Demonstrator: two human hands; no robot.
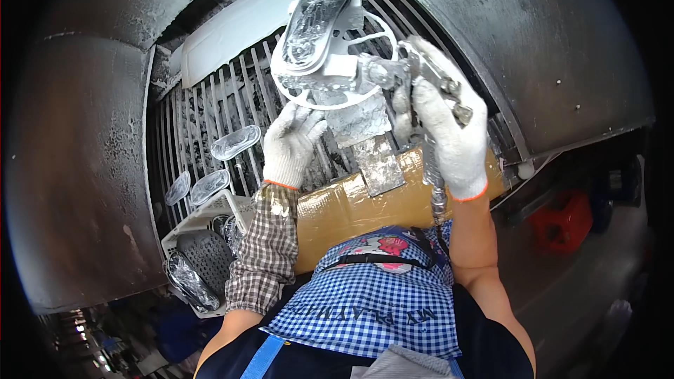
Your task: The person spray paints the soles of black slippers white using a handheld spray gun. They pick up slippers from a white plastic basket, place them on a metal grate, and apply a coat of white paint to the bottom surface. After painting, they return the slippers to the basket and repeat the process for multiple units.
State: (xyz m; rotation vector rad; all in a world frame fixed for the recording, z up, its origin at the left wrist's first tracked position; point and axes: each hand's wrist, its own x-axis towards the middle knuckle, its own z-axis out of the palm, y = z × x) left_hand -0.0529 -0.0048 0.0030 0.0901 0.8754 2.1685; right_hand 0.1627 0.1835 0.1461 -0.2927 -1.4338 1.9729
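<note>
My right hand (449,133), in a white work glove, grips a paint-crusted spray gun (414,74) whose nozzle points left at a shoe sole (317,20). The sole is dark, glossy and sits on a white round wire holder (330,74) atop a paint-caked stand (365,140). My left hand (291,142), also gloved, reaches up under the holder with fingers against its lower rim and the stand. A hose (437,200) hangs down from the gun's handle.
Behind the stand is a slatted metal grille (210,112) with three clear soles (235,142) lying on it. A white plastic basket (200,249) with more soles stands at lower left. A brown taped ledge (351,207) runs in front of my checked apron. Curved metal booth walls (77,154) surround everything.
</note>
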